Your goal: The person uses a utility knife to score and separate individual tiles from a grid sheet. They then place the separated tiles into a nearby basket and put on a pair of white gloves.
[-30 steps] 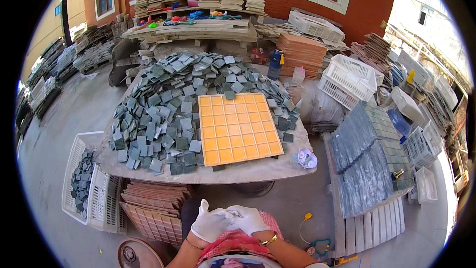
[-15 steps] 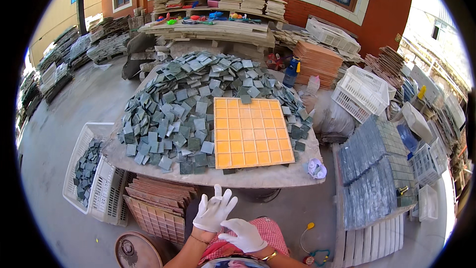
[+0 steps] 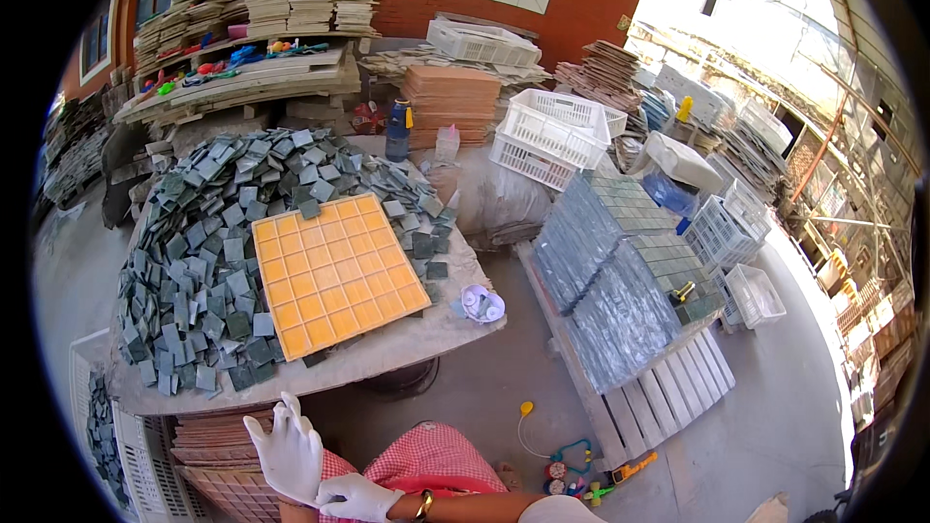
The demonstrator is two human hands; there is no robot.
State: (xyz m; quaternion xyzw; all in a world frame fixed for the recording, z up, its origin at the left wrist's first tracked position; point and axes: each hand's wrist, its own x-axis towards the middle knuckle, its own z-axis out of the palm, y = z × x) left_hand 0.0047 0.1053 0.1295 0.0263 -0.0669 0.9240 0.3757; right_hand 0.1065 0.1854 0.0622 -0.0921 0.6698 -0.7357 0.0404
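Observation:
White gloves cover both hands, low in the view before the table's front edge. My left hand [image 3: 291,452] is raised with its fingers apart, holding nothing. At its wrist, my right hand [image 3: 356,498] is closed on the cuff of the left glove. Beyond them an orange grid tray [image 3: 341,276], its square cells bare, lies on the worktable [image 3: 465,334]. A big heap of grey-green square stone tiles [image 3: 199,266] surrounds the tray's left and far sides. One tile [image 3: 309,208] rests over the tray's far edge.
A crumpled white-and-purple bundle [image 3: 481,303] lies at the table's right corner. To the right, wrapped tile stacks [image 3: 620,300] stand on a pallet [image 3: 668,397]. White crates [image 3: 552,136] sit behind. Toys [image 3: 572,479] lie on the floor, and brown grid trays [image 3: 218,441] lean under the table.
The view has swung right, so the table and tray appear farther left and tilted. My right hand has come to my left wrist and closed on the glove's cuff.

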